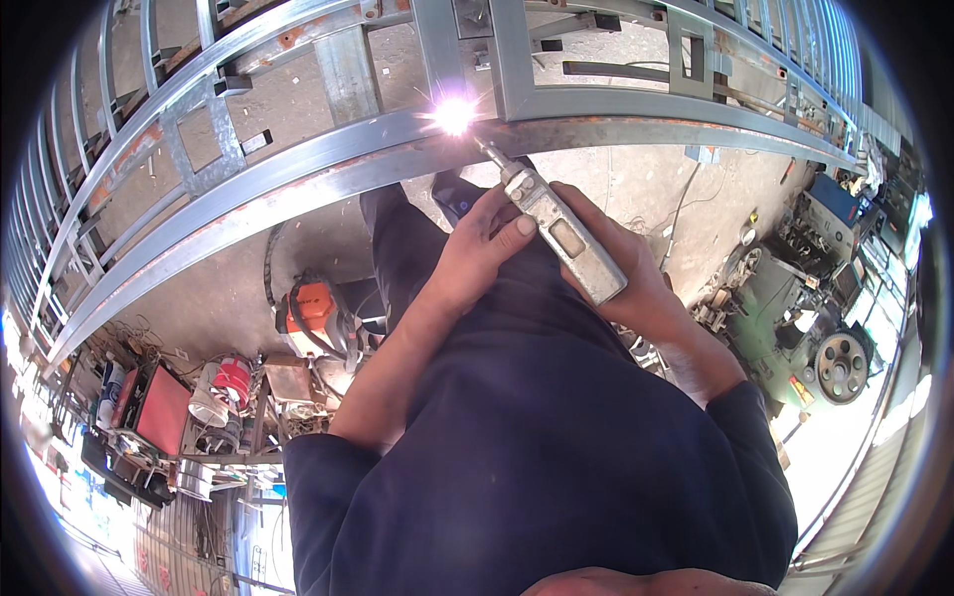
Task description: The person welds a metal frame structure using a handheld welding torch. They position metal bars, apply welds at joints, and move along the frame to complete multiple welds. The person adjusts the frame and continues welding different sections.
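Observation:
A boxy, light-metal welding gun (566, 236) is held in front of my body, its narrow nozzle aimed up and to the left. My left hand (482, 243) grips its left side, thumb laid over the top near the nozzle end. Around the right side of the body wraps my right hand (611, 243), its fingers partly hidden by the gun. Just past the nozzle tip burns a bright white-violet weld spot, on the edge of a galvanized steel frame (373, 137). Glare hides the joint itself.
A rust-streaked lower rail (298, 194) curves across in front of my legs. Left on the floor is an orange machine (313, 313) with a dark hose. A red-topped case (161, 409) and clutter lie farther left. A spoked wheel (841, 366) stands at the right.

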Available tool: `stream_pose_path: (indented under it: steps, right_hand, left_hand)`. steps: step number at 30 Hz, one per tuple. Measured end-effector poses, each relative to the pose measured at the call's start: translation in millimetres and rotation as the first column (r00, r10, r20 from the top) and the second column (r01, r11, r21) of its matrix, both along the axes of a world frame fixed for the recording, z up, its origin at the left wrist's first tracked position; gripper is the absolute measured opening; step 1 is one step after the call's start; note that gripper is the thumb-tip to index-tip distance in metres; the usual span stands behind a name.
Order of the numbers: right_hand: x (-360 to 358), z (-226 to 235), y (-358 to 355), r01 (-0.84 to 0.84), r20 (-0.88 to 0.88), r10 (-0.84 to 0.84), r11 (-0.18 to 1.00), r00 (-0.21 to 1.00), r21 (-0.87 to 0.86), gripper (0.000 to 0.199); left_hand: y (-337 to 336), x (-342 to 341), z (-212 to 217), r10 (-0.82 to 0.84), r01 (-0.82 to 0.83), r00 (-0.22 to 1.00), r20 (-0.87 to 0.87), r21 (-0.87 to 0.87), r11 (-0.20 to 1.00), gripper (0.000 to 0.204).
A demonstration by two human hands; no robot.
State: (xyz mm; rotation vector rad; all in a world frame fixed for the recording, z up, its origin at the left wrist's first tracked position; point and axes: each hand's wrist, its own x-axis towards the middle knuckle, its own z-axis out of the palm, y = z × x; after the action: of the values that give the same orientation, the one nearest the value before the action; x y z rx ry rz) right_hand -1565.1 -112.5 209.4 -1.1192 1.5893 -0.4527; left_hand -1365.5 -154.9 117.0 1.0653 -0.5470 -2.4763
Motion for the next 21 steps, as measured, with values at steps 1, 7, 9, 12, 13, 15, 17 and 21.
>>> stream_pose_path:
  steps: [1,7,9,12,13,15,17,21]
  right_hand:
    - [-0.7,0.2,-0.8,-0.001,0.004,0.001,1.0,1.0,-0.008,0.075]
    - [-2.4,4.2,-3.6,0.007,0.026,-0.007,1.0,1.0,-0.004,0.075]
    - [-3.3,3.8,-2.8,0.011,0.041,-0.011,1.0,0.999,-0.007,0.076]
    - [-4.8,1.9,0.5,0.011,0.026,-0.011,1.0,1.0,0.003,0.076]
    - [-4.9,2.7,0.3,0.008,0.019,-0.008,1.0,1.0,0.006,0.076]
    - [-4.9,4.0,0.9,0.015,0.015,-0.015,1.0,1.0,0.014,0.076]
    - [-5.8,3.5,1.2,0.013,0.022,-0.013,1.0,1.0,-0.001,0.076]
    - [-6.7,4.0,0.7,0.009,0.01,-0.009,1.0,1.0,0.012,0.076]
  left_hand:
    - [0.1,-0.6,0.7,0.006,-0.006,1.0,0.003,0.001,1.0,0.078]
    - [2.5,-2.9,0.5,0.011,-0.012,1.0,0.004,0.029,1.0,0.078]
    - [1.6,-2.6,1.1,-0.011,0.01,1.0,0.023,0.035,0.999,0.078]
    - [1.7,-3.2,1.7,-0.018,0.017,0.999,0.033,0.034,0.999,0.078]
    - [2.0,-3.5,2.0,-0.017,0.016,0.999,0.034,0.032,0.999,0.078]
    - [2.4,-3.4,1.8,-0.02,0.019,0.999,0.029,0.03,0.999,0.078]
    - [3.0,-4.0,1.0,-0.021,0.021,1.0,0.021,0.031,0.999,0.078]
    - [1.9,-5.2,3.7,-0.026,0.025,0.999,0.02,0.035,0.999,0.078]
